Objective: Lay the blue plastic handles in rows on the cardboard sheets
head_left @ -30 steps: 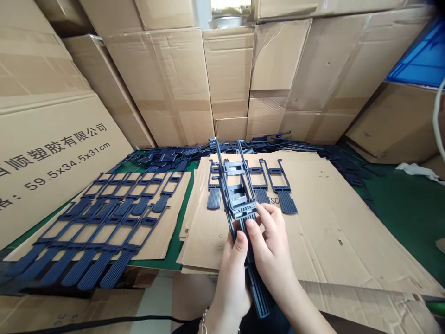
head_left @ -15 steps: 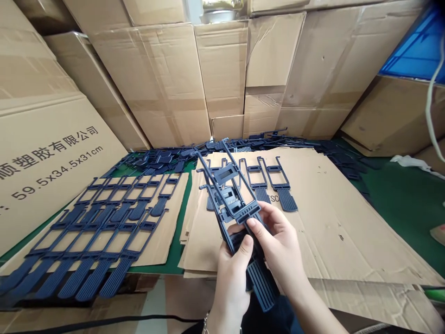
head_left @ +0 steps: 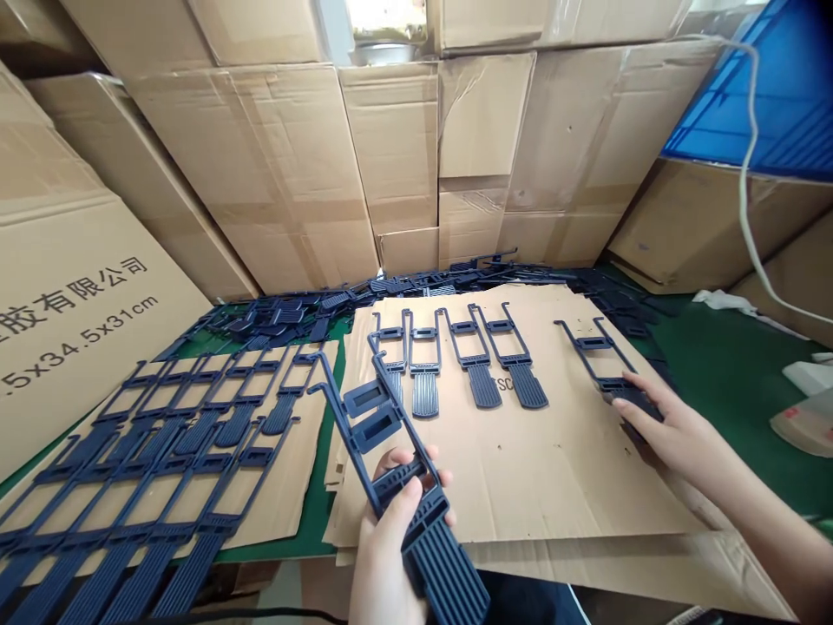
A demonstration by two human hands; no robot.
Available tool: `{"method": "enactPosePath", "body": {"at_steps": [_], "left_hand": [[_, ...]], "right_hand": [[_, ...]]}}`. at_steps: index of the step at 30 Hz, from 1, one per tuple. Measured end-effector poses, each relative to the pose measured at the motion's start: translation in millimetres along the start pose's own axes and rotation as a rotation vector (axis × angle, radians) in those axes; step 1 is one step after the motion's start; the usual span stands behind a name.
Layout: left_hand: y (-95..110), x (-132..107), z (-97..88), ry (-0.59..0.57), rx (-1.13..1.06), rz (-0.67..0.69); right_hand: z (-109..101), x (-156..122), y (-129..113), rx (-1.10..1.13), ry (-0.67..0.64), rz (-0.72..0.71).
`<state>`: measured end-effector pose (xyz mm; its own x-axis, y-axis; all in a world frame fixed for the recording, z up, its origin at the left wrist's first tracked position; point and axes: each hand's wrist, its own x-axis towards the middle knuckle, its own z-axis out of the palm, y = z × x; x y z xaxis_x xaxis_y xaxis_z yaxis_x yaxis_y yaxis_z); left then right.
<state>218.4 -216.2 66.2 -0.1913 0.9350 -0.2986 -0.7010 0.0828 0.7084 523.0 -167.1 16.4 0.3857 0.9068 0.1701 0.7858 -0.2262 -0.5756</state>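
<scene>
Stacked cardboard boxes [head_left: 292, 165] close the back, and before me a green table carries a flat cardboard sheet [head_left: 521, 469]. My left hand [head_left: 390, 538] is closed around a stack of dark blue plastic frames [head_left: 390, 451], tilted up, near my body. A moment ago both hands held this stack; now my right hand [head_left: 670, 430] has gone far right and presses one single frame [head_left: 605, 369] flat on the sheet, fingers laid over its grip. Beyond my left hand lies a row of four frames [head_left: 455, 365].

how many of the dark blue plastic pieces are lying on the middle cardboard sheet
5: four in a row at the far side of the middle cardboard sheet, at, and one apart under the right hand at. More may hide behind the left hand's stack.
</scene>
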Motion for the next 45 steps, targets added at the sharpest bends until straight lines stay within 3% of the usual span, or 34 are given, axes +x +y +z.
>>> {"method": "enactPosePath", "body": {"at_steps": [3, 6, 15, 23, 26, 29, 32, 34, 35, 40, 43, 45], "left_hand": [[1.4, 3.8, -5.4, -0.073, -0.029, -0.013], [3.4, 4.8, -12.1, -0.148, -0.053, -0.019], [6.9, 7.2, -28.9, -0.326, -0.190, -0.048], [4.2, 11.1, -17.2, -0.209, -0.244, -0.105], [3.4, 9.5, -6.5, -0.137, -0.201, -0.135], [-1.6, 7.6, 2.6, -0.144, -0.187, -0.192], [-10.9, 5.1, 7.8, -0.210, -0.244, -0.243], [-17.3, 2.5, 9.1, -0.268, -0.276, -0.233], [-20.1, 1.0, 9.2, -0.295, -0.277, -0.215], [-27.3, -5.0, 7.8, -0.355, -0.140, -0.155], [-28.3, -5.5, 5.3, -0.385, -0.083, -0.176], [-27.7, -4.5, 2.2, -0.400, -0.058, -0.192]], "right_hand": [[4.9, 5.3, 6.2, -0.282, -0.040, -0.100], [13.7, 12.5, -8.2, -0.475, -0.052, -0.158], [31.3, 48.5, -59.2, -0.554, -0.145, -0.164], [32.9, 53.3, -61.9, -0.554, -0.174, -0.226], [20.1, 35.6, -65.2, -0.490, -0.091, -0.253], [4.2, -12.0, -86.5, -0.176, 0.009, -0.332], [1.9, -72.6, -117.1, 0.246, -0.164, -0.432], [9.9, -102.8, -132.1, 0.306, -0.370, -0.509], [15.4, -112.2, -136.3, 0.331, -0.380, -0.527], [33.0, -115.4, -129.4, 0.334, -0.314, -0.571], [24.4, -100.2, -114.2, 0.247, -0.137, -0.586], [11.2, -82.3, -101.4, 0.157, -0.008, -0.487]]}}
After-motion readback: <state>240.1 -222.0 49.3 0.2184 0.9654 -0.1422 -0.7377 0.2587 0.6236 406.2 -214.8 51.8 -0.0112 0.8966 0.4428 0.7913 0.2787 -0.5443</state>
